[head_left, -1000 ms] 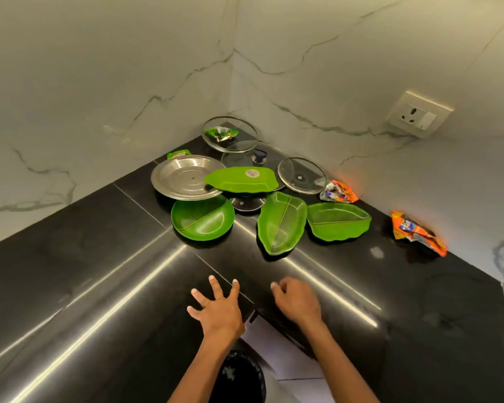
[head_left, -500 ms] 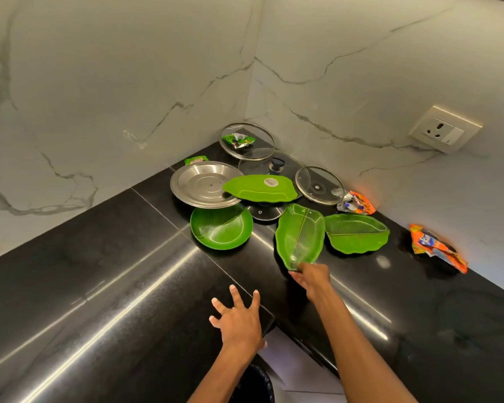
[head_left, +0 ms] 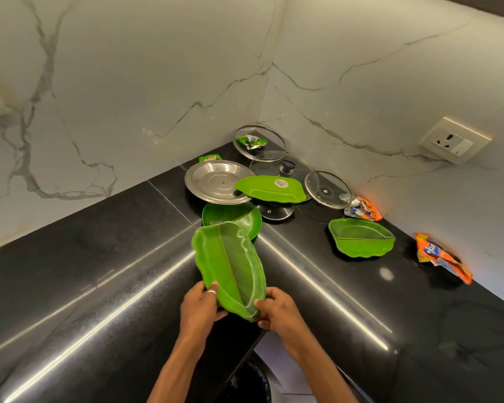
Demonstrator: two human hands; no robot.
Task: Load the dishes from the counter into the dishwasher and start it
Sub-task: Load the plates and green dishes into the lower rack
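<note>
Both hands on the leaf dish [head_left: 230,266] near desk [head_left: 99,271] edge: left hand [head_left: 200,308] & right hand [head_left: 277,311] pinching its near end. Other dishes far back in corner.

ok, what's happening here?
A person grips the near end of a green leaf-shaped dish with the left hand and right hand, holding it above the black counter. A steel plate, a round green plate, another leaf dish, an upturned leaf dish and glass lids sit in the corner, not yet loaded. No dishwasher is visible.
</note>
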